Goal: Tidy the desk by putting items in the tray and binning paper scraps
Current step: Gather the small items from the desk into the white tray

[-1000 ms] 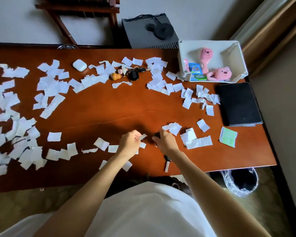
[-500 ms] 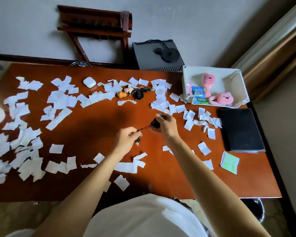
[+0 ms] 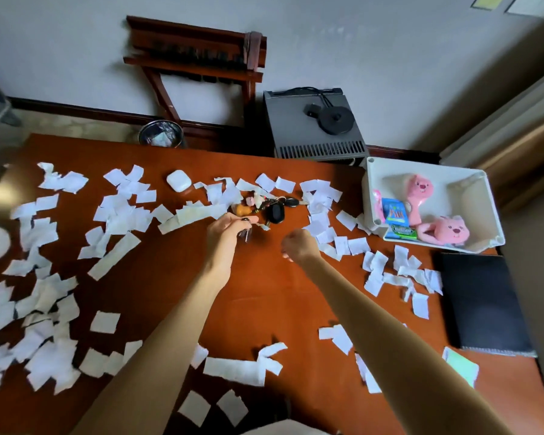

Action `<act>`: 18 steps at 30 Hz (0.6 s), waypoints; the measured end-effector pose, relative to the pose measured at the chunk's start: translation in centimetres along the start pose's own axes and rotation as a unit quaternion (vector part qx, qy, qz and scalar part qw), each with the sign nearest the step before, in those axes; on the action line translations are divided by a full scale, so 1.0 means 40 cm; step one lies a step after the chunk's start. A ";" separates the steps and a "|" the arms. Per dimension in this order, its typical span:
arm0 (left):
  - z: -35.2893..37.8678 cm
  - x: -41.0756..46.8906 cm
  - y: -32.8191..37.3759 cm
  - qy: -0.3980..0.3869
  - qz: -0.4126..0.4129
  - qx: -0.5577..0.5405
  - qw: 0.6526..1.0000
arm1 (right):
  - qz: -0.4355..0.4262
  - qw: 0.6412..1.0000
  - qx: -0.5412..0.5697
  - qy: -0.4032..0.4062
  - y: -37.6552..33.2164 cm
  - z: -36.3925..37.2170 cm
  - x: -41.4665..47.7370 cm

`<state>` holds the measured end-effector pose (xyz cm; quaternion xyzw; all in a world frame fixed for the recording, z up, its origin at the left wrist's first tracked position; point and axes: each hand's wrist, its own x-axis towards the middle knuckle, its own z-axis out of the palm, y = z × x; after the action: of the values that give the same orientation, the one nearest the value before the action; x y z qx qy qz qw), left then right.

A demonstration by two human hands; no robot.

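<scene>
Over desk [image 3: 264, 296] centre, left hand [image 3: 230, 229]: fingers curled, thumb and fingertips pinching a key [image 3: 247, 234] that hangs below them, just in front of the key bunch [image 3: 264, 206]
Right hand [image 3: 299, 246]: fingers curled under the palm, back of the hand up; whether anything is inside cannot be told; over bare wood, apart from the left hand
Key bunch: lies on the desk beyond the left hand; black fob [image 3: 276, 214], orange charm [image 3: 242, 210]; scraps [image 3: 120, 215] touch it on both sides
Tray [image 3: 370, 196]: white, far right corner of the desk; holds two pink toys [image 3: 420, 191], a blue packet [image 3: 393, 211], a green packet [image 3: 401, 230]
Scraps: white paper over the left half, along the far side, and between right hand and tray; a long strip [image 3: 233, 367] near the front edge
Case [image 3: 178, 181]: white, far side, among scraps
Notebook [image 3: 481, 302]: black, at the right edge, in front of the tray
Bin [image 3: 161, 135]: on the floor behind the far edge, partly hidden by the desk
Open room: bare wood between the two forearms, from the hands back toward the near edge
</scene>
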<state>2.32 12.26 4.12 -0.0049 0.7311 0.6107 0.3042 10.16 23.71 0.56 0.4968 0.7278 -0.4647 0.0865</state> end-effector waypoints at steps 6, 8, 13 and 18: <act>0.013 0.149 0.033 0.043 -0.035 -0.003 0.998 | -0.097 0.987 -0.087 0.090 -0.079 -0.030 0.157; 0.010 0.184 0.036 0.042 -0.031 0.003 0.999 | -0.105 0.984 -0.116 0.084 -0.087 -0.033 0.199; 0.021 0.243 0.031 0.034 -0.038 0.023 0.998 | -0.132 0.960 -0.236 0.077 -0.080 -0.026 0.256; 0.036 0.240 0.021 0.022 -0.032 0.051 0.998 | -0.164 0.964 -0.193 0.079 -0.073 -0.032 0.247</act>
<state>-5.20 17.28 0.43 -0.0262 0.7671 0.5625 0.3074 3.41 30.83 -2.80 0.3802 0.8796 -0.2825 0.0453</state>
